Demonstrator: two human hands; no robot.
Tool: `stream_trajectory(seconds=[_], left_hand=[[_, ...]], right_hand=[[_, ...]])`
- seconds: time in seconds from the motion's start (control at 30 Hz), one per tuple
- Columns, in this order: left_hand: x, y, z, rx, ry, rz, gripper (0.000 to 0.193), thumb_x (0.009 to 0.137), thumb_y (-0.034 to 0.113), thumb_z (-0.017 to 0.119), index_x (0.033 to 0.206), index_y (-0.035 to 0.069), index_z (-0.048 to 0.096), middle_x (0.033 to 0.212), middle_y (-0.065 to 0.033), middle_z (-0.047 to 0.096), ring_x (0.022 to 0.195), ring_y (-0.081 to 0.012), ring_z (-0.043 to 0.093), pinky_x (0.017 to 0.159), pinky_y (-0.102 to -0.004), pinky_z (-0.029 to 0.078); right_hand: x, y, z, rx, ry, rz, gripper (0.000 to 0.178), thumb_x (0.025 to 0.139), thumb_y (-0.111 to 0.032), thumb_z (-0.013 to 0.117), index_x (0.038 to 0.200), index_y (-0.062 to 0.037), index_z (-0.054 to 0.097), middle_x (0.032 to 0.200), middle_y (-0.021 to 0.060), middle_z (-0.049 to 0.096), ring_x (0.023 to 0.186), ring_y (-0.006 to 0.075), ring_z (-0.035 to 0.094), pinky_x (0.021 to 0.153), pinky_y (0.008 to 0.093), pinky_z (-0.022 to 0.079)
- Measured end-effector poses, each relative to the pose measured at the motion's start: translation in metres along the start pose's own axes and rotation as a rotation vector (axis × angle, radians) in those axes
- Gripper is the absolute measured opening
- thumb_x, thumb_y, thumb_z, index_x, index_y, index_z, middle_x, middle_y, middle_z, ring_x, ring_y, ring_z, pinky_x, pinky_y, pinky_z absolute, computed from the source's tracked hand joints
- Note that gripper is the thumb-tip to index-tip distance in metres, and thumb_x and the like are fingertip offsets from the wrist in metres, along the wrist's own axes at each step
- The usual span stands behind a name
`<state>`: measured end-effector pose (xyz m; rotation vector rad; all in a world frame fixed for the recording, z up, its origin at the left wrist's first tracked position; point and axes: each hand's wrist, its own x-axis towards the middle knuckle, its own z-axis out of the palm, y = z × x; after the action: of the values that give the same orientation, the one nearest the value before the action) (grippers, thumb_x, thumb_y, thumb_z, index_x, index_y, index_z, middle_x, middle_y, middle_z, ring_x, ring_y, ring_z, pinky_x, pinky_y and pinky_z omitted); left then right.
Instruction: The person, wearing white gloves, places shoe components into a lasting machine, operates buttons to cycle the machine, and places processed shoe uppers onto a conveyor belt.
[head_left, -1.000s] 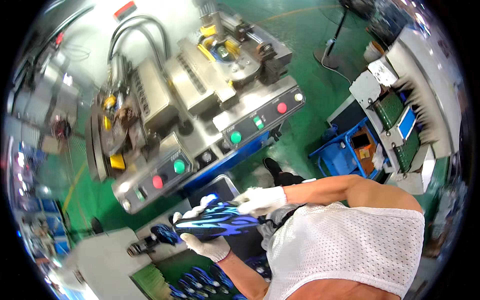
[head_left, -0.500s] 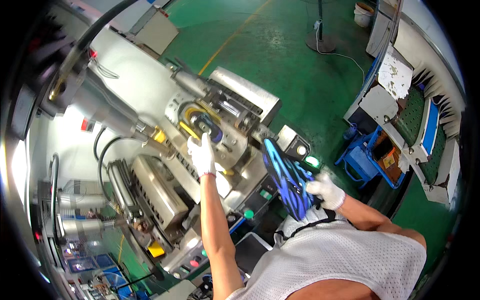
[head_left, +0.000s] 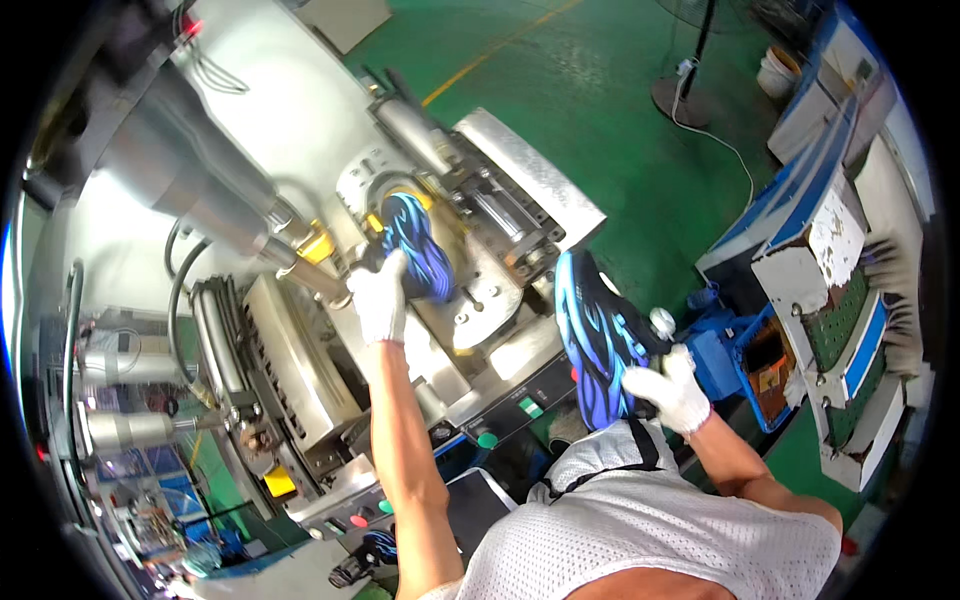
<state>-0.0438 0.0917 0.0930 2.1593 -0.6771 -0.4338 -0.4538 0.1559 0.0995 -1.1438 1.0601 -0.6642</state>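
Observation:
My right hand point(head_left: 672, 390), in a white glove, grips a blue, purple and black shoe point(head_left: 598, 345) near its lower end, in front of my body. My left hand point(head_left: 380, 297), also gloved, reaches into the metal machine. Its fingers close on the side of a second blue and purple striped shoe point(head_left: 420, 250). That shoe lies tilted over the machine's round fixture point(head_left: 478, 312), with yellow pieces around it. The left fingertips are partly hidden and blurred.
Left of my forearm stands a second press unit point(head_left: 300, 360), below a large metal cylinder point(head_left: 180, 170). Another shoe point(head_left: 380, 545) lies at the lower left. To the right are a blue basket point(head_left: 740, 360), a rack with bristles point(head_left: 840, 330), a fan stand point(head_left: 690, 95) and a bucket point(head_left: 778, 72).
My left hand has moved slightly left and closed on the shoe at the fixture, whose striped side now shows. The right hand still holds its shoe, shifted a little to the right.

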Motion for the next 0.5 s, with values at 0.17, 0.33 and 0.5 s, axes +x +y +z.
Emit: stream_trajectory(seconds=[0.17,0.33,0.5], left_hand=[[-0.147,-0.063,-0.093,-0.57,-0.057,0.164,0.06,0.086,0.01,0.075,0.143,0.002,0.057,0.134,-0.0107,0.062,0.123,-0.022,0.058,0.108,-0.0359,0.045],[-0.318,-0.168,-0.158,-0.41,-0.025,-0.111,0.064,0.085,0.0,0.069,0.146,0.001,0.051,0.143,-0.0137,0.054,0.128,-0.0237,0.054,0.11,-0.0367,0.043],[-0.475,-0.252,-0.158,-0.278,0.309,-0.829,0.068,0.085,0.003,0.074,0.147,0.003,0.046,0.136,-0.017,0.057,0.122,-0.026,0.059,0.108,-0.0369,0.046]], right_hand=[[0.141,-0.064,0.103,-0.286,-0.144,-0.288,0.065,0.085,-0.039,0.079,0.131,0.0031,0.062,0.112,0.0202,0.072,0.105,0.0275,0.07,0.094,0.0375,0.054],[0.336,-0.033,0.257,-1.273,-0.147,-0.486,0.056,0.097,-0.05,0.058,0.124,-0.0015,0.068,0.121,0.0249,0.07,0.115,0.0326,0.07,0.098,0.0413,0.054],[0.394,0.046,0.278,-1.342,0.131,-0.426,0.046,0.093,-0.031,0.054,0.131,-0.0056,0.059,0.128,0.0252,0.063,0.111,0.0403,0.067,0.091,0.0482,0.053]])
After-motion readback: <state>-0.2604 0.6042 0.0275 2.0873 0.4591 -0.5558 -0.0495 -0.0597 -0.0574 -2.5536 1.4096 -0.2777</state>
